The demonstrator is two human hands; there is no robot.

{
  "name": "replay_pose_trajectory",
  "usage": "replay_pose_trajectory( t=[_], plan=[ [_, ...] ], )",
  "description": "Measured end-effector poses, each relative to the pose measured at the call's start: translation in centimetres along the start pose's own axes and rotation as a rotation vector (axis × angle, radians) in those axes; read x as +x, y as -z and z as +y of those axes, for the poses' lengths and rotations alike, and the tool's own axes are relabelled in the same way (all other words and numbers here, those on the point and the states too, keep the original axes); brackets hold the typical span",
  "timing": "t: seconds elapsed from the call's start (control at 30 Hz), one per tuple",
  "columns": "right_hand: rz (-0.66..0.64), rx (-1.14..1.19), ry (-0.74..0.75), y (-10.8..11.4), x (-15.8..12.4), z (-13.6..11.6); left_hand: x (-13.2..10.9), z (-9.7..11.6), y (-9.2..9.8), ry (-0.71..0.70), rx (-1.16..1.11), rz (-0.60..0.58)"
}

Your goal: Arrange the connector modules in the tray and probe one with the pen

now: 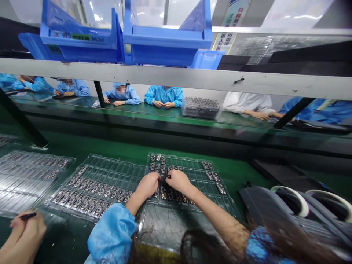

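Note:
My left hand (147,185) and my right hand (177,180) meet over a clear plastic tray (192,170) that holds small dark metal parts in its pockets. Both hands are closed in a pinch around a small dark part (163,178) held between them. A second clear tray (104,172), left of the first, has rows of the same parts along its near side. My sleeves are blue.
Another person's hand (23,234) holds a thin dark tool at the lower left, near a stack of clear trays (24,176). Tape rolls (294,200) lie at the right. Blue bins (165,40) sit on the shelf above. Several workers sit across the green belt (154,113).

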State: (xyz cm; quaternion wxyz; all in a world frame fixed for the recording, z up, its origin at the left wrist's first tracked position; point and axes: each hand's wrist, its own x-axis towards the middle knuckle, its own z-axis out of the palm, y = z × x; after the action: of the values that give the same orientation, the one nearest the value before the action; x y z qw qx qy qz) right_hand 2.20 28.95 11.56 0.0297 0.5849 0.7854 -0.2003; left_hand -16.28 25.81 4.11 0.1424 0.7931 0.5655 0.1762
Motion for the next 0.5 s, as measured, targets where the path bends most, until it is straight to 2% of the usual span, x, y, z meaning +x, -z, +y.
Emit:
replay_pose_trajectory(
  t=[0.2,0.37,0.5],
  plan=[
    [-0.190,0.170,-0.002,0.4,0.5,-0.1,0.1,-0.2,0.0,-0.069,0.027,0.081],
    [-0.193,0.196,-0.007,1.2,0.1,0.0,-0.2,0.1,0.1,-0.141,0.121,0.132],
    [-0.125,0.282,0.044,2.6,-1.1,2.5,-1.2,1.0,-0.2,-0.219,0.213,0.096]
  ],
)
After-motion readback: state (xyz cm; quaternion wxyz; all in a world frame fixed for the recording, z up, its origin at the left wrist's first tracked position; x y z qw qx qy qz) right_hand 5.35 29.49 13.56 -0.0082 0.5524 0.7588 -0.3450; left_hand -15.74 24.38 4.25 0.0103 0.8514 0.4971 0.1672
